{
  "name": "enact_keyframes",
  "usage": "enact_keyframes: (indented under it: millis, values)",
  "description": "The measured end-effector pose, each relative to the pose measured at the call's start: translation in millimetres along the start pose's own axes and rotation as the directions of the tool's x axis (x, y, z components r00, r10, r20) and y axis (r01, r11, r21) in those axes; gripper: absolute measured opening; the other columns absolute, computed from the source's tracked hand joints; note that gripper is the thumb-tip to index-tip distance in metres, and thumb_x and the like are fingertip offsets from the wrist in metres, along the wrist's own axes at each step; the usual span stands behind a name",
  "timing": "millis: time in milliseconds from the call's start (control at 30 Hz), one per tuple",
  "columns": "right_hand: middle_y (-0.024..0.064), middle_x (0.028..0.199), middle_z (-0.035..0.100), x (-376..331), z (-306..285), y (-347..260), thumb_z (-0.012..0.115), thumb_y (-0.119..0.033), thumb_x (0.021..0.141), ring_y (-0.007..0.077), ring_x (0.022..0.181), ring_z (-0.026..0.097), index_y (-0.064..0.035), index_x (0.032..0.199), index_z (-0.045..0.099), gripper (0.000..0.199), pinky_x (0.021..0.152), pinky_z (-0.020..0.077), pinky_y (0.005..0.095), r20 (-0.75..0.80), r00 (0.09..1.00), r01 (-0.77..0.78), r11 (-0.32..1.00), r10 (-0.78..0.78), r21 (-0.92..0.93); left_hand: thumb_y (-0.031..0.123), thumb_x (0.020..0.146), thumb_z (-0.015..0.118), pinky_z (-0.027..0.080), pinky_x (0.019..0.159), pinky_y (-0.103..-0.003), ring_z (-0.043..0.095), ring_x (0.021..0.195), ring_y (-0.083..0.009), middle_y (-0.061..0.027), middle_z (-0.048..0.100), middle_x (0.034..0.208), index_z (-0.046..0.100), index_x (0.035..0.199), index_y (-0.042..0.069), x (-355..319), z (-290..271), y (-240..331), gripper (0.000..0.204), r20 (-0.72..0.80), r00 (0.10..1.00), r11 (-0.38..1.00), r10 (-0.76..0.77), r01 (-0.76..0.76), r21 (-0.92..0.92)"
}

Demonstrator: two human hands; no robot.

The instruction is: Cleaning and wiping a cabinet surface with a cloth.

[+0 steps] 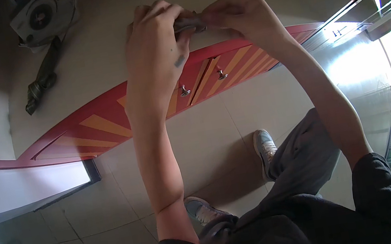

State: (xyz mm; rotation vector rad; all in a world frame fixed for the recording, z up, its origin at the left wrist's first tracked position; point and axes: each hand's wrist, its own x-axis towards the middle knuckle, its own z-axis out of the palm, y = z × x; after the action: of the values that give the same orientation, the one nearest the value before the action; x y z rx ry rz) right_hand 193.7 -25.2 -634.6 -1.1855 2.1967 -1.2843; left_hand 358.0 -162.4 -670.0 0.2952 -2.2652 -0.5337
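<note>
A pale, smooth surface (pixel 106 59) edged in red, with orange-striped cabinet doors below. Above it, left hand (pixel 154 35) and right hand (pixel 239 15) meet, fingers closed on a small grey object (pixel 188 23) pinched between them.

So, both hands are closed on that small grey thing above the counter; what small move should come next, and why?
Probably lower it toward the pale countertop before working on it further. The left hand and right hand both pinch the small grey object in the air, so nothing supports it, and hard floor tiles lie below. What the object is cannot be told.
</note>
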Motion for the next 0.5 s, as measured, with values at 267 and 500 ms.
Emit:
enact_keyframes:
  millis: [267, 500]
  values:
    - [0.0011, 0.112, 0.073, -3, 14, 9, 0.068, -0.001, 0.100, 0.0134, 0.075, 0.062, -0.0071, 0.118, 0.077, 0.021, 0.068, 0.0521, 0.0253, 0.074, 0.838, 0.518, 0.743, -0.541, -0.424, 0.009, 0.094, 0.076, 0.055, 0.105, -0.036, 0.065, 0.125, -0.0272, -0.0055, 0.073, 0.129, 0.072, 0.125, 0.004, -10, -16, -3, 0.031, -0.062, 0.993, 0.994, 0.104, -0.101, 0.048]
    - [0.0008, 0.111, 0.073, -4, 12, 8, 0.066, 0.004, 0.098, 0.0143, 0.073, 0.061, -0.0060, 0.117, 0.077, 0.024, 0.068, 0.0524, 0.0258, 0.095, 0.838, 0.528, 0.753, -0.538, -0.392, 0.013, 0.102, 0.068, 0.050, 0.116, -0.038, 0.060, 0.138, -0.0276, -0.0074, 0.070, 0.141, 0.069, 0.135, 0.005, -21, -45, 3, 0.034, -0.091, 0.996, 1.000, -0.017, 0.018, 0.011]
